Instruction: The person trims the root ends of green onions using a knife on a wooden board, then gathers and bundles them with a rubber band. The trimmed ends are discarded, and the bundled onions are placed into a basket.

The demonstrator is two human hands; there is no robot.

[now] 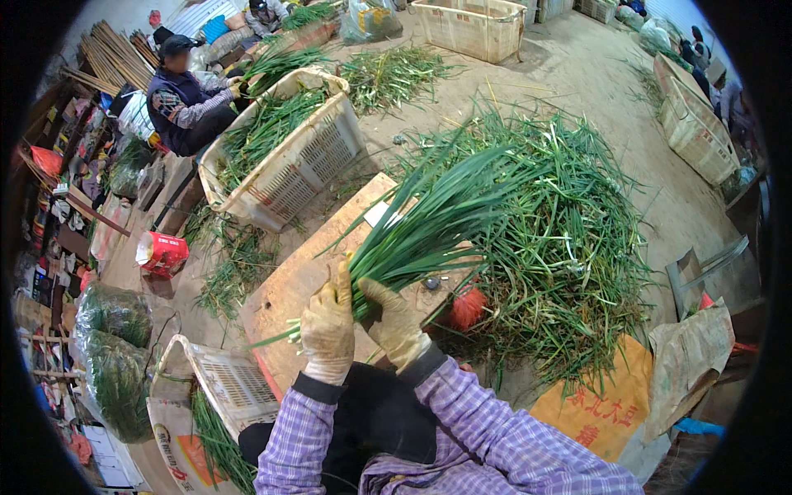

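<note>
A bunch of long green chives (427, 216) with pale stem ends is between my two gloved hands, leaves fanning up and to the right. My left hand (327, 331) grips the lower left side, with a few white stem ends poking out beside it. Against the lower right side lies my right hand (396, 325), thumb up along the stems; its other fingers are mostly hidden. Both hands are over a worn wooden board (291, 291). On the board are a white card-like piece (382, 214), partly covered by leaves, and a small dark round object (431, 283).
A large heap of loose chives (557, 247) lies right of the board, with a red netted bundle (468, 309) between. Beyond the board stands a white plastic crate (309, 167) of chives; a person (185, 105) sits behind it. Another crate (229, 377) is at my left.
</note>
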